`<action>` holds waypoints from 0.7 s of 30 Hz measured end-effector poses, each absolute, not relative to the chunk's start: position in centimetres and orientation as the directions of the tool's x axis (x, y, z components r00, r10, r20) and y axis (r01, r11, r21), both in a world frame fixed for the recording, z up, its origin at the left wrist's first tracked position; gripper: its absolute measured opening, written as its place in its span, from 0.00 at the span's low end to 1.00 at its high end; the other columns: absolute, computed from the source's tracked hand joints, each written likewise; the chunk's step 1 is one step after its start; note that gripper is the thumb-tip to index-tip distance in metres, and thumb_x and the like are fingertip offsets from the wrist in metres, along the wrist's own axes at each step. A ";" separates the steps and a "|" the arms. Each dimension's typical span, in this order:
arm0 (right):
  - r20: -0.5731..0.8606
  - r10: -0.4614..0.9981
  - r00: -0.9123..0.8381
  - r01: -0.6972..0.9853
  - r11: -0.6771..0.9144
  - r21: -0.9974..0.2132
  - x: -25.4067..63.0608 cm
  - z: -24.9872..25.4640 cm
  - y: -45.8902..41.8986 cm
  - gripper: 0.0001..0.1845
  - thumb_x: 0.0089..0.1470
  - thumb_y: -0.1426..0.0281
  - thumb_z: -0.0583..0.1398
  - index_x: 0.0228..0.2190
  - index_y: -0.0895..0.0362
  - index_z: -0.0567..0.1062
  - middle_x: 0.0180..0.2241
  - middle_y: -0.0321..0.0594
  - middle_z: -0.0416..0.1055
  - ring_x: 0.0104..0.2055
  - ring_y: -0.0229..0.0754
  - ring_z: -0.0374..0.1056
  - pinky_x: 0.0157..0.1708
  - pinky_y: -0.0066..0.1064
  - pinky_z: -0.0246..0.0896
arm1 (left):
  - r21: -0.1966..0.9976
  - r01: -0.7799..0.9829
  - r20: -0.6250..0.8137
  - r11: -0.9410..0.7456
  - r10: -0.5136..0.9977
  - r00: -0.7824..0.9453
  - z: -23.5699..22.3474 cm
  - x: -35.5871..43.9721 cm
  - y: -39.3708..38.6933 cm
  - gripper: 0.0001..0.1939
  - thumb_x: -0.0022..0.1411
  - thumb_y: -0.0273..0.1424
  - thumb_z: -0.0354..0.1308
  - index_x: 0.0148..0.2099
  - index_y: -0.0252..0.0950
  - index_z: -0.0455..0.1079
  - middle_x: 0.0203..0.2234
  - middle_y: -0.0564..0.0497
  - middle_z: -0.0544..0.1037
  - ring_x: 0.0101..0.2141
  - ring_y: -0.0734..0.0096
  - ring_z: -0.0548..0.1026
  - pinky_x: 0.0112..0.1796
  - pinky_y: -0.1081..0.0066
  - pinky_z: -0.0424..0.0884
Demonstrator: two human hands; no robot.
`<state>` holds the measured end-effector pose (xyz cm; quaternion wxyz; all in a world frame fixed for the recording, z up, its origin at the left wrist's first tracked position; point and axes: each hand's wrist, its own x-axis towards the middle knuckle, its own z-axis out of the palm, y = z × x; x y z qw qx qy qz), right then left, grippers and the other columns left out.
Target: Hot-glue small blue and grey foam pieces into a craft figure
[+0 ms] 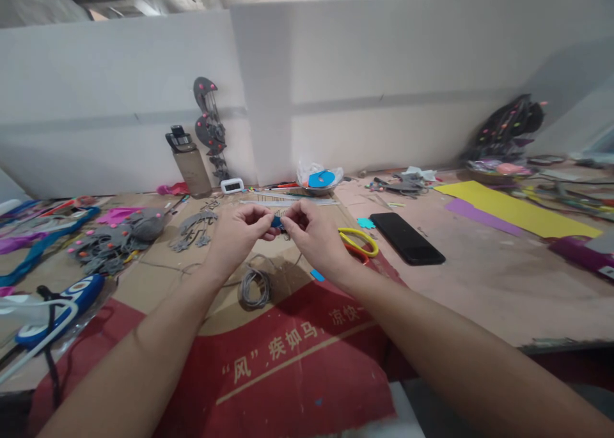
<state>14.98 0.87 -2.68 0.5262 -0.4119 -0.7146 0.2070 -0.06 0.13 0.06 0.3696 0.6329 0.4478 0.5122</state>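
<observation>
Blue at the centre of the head view; pinching a small dark-blue piece (277,222) between the thumb and fingertips of the left hand (241,231) and of the right hand (314,236), just above a brown-and-red printed cardboard sheet (297,367); meeting nearly tip to tip there, hiding part of it; left fingers curled in behind the thumb, right index bent down toward its thumb; cannot tell the pose of the other right fingers.

Looking nearer now: on the cardboard, a loose coil of thin grey cord (245,292), with a strand trailing leftward; just beside the right wrist, a bright-blue scrap (317,275); past the right hand, scissors with yellow and red-orange loop handles (373,245); then a turquoise scalloped cutout (365,223), just beside a black rectangular smartphone (407,238) flat on the pinkish tabletop (480,291); farther right, a large yellow sheet (522,209) along a purple strip (482,217).

Swinging left: a heap of grey pieces dotted with pink and orange pinheads (115,233); behind, near the white partition (336,61), a brownish translucent bottle with a black lid (192,169).
</observation>
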 end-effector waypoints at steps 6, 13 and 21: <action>0.573 0.809 -0.132 0.315 0.582 -0.749 14.8 -2.9 0.9 0.06 0.54 0.67 0.54 0.33 0.57 0.67 0.28 0.35 0.66 0.30 0.36 0.61 0.32 0.28 0.55 | 0.938 0.114 0.326 -0.326 0.945 0.021 -0.3 -0.9 1.2 0.12 0.50 0.36 0.63 0.31 0.31 0.71 0.22 0.48 0.77 0.24 0.67 0.77 0.28 0.69 0.76; 0.445 0.872 -0.203 0.214 0.483 -0.849 14.8 -3.2 1.5 0.09 0.54 0.65 0.54 0.29 0.57 0.70 0.24 0.33 0.65 0.28 0.35 0.58 0.30 0.28 0.53 | 0.876 0.105 0.480 -0.470 0.840 -0.253 0.6 -4.6 3.6 0.10 0.49 0.34 0.63 0.30 0.32 0.71 0.21 0.50 0.76 0.25 0.68 0.78 0.30 0.70 0.76; 0.248 0.891 -0.379 -0.212 0.178 -0.961 14.3 -2.5 0.7 0.12 0.47 0.61 0.60 0.29 0.57 0.69 0.20 0.28 0.56 0.20 0.29 0.48 0.19 0.24 0.46 | 0.829 -0.050 0.445 -0.556 0.712 -0.543 2.1 -9.1 5.4 0.07 0.48 0.30 0.62 0.29 0.33 0.67 0.19 0.54 0.72 0.23 0.71 0.76 0.27 0.73 0.74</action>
